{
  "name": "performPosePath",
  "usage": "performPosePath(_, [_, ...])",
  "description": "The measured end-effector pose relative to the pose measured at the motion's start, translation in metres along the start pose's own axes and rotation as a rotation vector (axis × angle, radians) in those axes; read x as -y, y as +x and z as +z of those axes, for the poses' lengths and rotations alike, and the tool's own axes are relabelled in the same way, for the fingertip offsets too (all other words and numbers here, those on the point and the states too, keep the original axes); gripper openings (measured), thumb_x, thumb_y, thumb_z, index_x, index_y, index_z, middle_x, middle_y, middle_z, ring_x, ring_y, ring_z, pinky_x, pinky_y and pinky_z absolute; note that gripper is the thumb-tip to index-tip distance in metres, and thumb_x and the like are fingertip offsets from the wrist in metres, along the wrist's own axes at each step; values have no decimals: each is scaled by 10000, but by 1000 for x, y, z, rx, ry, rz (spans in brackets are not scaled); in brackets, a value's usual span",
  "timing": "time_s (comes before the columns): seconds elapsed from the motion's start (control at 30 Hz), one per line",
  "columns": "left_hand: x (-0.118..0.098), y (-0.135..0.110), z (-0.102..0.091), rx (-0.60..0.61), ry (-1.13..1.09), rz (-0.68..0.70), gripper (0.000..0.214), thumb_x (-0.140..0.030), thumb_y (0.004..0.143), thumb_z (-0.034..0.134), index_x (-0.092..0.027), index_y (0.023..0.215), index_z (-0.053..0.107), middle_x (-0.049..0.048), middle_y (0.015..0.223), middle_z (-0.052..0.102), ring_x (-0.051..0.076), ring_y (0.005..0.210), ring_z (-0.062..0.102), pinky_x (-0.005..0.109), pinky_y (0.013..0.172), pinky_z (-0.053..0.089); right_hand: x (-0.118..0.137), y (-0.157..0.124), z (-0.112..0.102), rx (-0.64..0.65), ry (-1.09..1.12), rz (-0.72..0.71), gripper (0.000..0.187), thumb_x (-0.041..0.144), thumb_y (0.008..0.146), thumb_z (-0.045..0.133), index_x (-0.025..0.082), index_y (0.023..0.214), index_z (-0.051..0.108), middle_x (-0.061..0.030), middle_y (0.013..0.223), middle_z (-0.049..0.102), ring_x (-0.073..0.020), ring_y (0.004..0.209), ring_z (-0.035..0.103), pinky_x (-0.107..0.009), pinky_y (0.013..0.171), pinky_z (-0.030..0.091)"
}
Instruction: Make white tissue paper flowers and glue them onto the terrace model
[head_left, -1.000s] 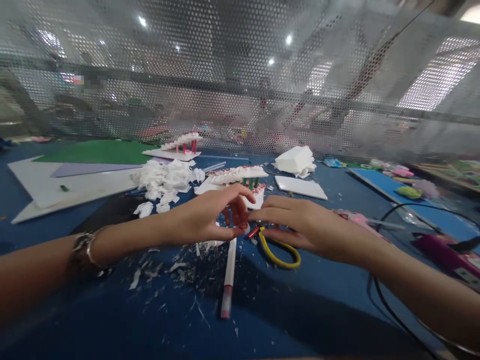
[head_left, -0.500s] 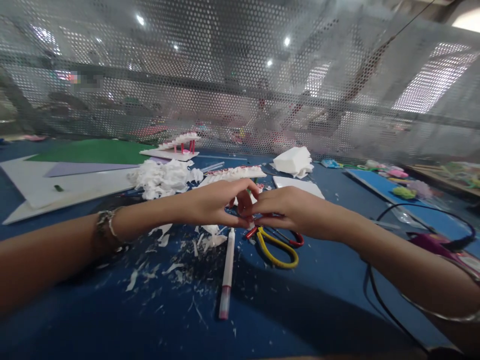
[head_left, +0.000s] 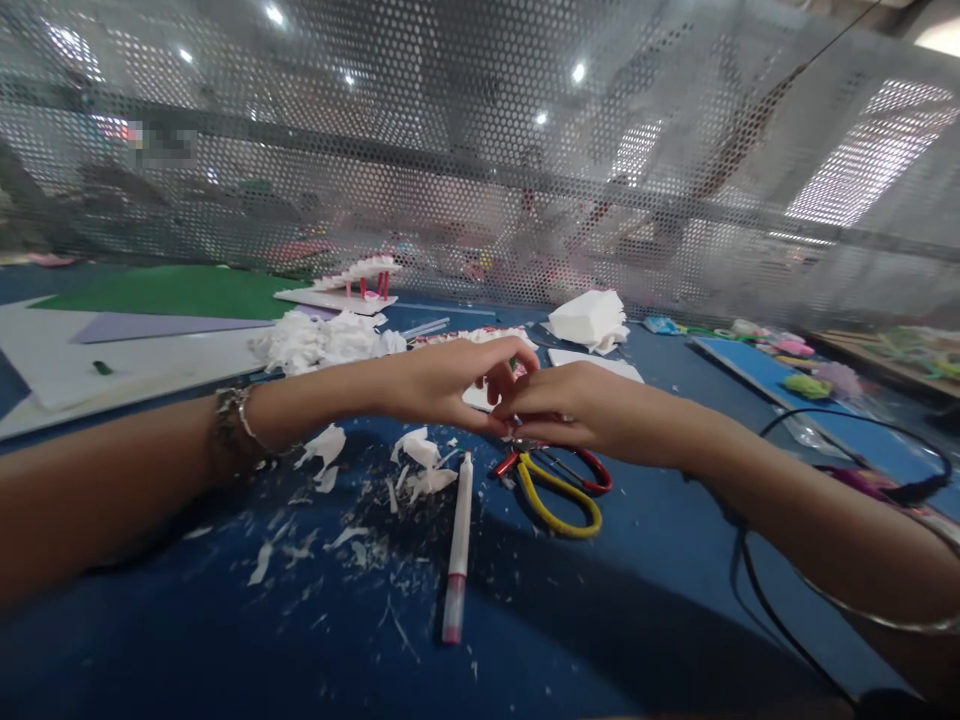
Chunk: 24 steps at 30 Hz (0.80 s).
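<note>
My left hand [head_left: 450, 382] and my right hand [head_left: 574, 408] meet fingertip to fingertip above the table. Both are closed in a pinch, and whatever lies between the fingers is too small and hidden to name. Under my right hand lie scissors with a yellow handle loop [head_left: 559, 505] and a red one; their blades are mostly covered. A white pen with a pink end [head_left: 457, 555] rests below the fingertips. Behind the hands, a white strip with red marks [head_left: 480, 335] and a white piece [head_left: 592, 362] are partly hidden.
Torn white scraps [head_left: 424, 465] litter the blue table. A crumpled white paper heap [head_left: 322, 340], green sheet [head_left: 180, 295] and small stair-like model [head_left: 367, 280] stand back left. White folded tissue [head_left: 589, 318] sits behind. A black cable [head_left: 757, 580] and blue board [head_left: 780, 385] are right.
Both hands have shifted slightly up and right in view, still pinched together. The pen and scissors appear in nearly the same place.
</note>
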<state>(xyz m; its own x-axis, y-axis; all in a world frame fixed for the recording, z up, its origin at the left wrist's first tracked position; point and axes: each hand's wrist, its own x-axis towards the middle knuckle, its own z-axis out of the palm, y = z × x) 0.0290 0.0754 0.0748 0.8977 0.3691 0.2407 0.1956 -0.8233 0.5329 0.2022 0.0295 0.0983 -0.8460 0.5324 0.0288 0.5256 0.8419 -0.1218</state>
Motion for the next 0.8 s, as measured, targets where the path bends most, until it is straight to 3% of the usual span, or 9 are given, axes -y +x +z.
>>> performPosePath(0.2, [11, 0, -12, 54, 181, -39, 567, -225, 739, 547, -125, 1242, 303, 84, 1005, 570, 171, 867, 536, 242, 761, 394, -17, -7, 5, -154, 10, 153, 131, 220, 783, 546, 152, 832, 646, -40, 827, 649, -119, 742, 571, -225, 662, 409])
performPosePath(0.3, [29, -10, -17, 63, 444, -78, 417, -237, 779, 491, -118, 1168, 400, 130, 1149, 498, 211, 1013, 482, 281, 853, 353, -36, -13, 11, -230, 3, 278, 162, 255, 788, 530, 160, 846, 647, -34, 816, 647, -115, 725, 566, -220, 649, 418])
performPosePath(0.43, [53, -26, -11, 124, 720, -164, 375, -227, 793, 472, -115, 1147, 421, 156, 1148, 499, 245, 1020, 488, 302, 812, 379, -63, -16, 23, -270, -40, 407, 160, 235, 780, 531, 149, 827, 657, -47, 778, 651, -119, 668, 562, -232, 608, 425])
performPosePath(0.6, [66, -37, 6, 160, 754, -162, 315, -196, 764, 510, -126, 1070, 486, 150, 1088, 541, 250, 967, 514, 310, 772, 398, -84, -9, 41, -220, -97, 520, 127, 201, 788, 538, 137, 832, 638, -45, 789, 640, -122, 708, 572, -265, 668, 452])
performPosePath(0.8, [67, -39, 13, 174, 720, -168, 283, -211, 766, 505, -132, 1038, 502, 132, 1049, 558, 217, 935, 528, 272, 748, 408, -98, 2, 55, -92, -164, 626, 218, 290, 848, 478, 136, 986, 548, -45, 971, 581, -142, 820, 574, -339, 718, 480])
